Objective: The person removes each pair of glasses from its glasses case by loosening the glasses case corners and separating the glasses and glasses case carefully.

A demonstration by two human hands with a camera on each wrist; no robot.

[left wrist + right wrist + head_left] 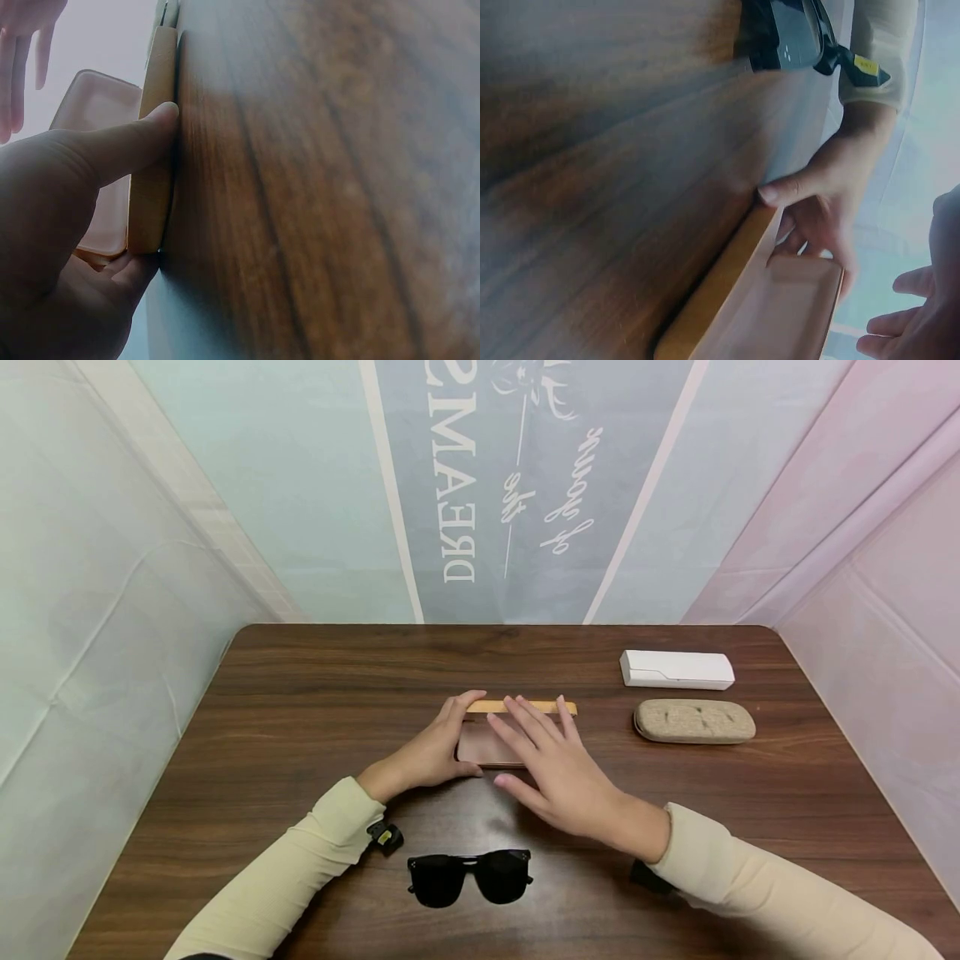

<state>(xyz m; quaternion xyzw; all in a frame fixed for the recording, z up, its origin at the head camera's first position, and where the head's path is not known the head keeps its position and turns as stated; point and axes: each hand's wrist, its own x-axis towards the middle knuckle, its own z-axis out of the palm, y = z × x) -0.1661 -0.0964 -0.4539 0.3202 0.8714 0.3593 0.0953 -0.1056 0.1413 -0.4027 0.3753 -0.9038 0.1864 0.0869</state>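
A tan-orange glasses case with a pale pink lining lies open on the table, its lid raised. My left hand grips the case's left end, thumb on the near side and fingers round the far side. My right hand is spread over the right part, fingers straight; in the right wrist view its fingers are apart from the lid. Nearer to me lie black sunglasses, lenses toward me. In the left wrist view, my left thumb presses the outer wall of the case. No glasses show in the visible lining.
At the right of the brown wooden table lie a white box-shaped case and, just nearer, a beige fabric-covered glasses case. A printed cloth backdrop hangs behind the table, with pale sheets at both sides.
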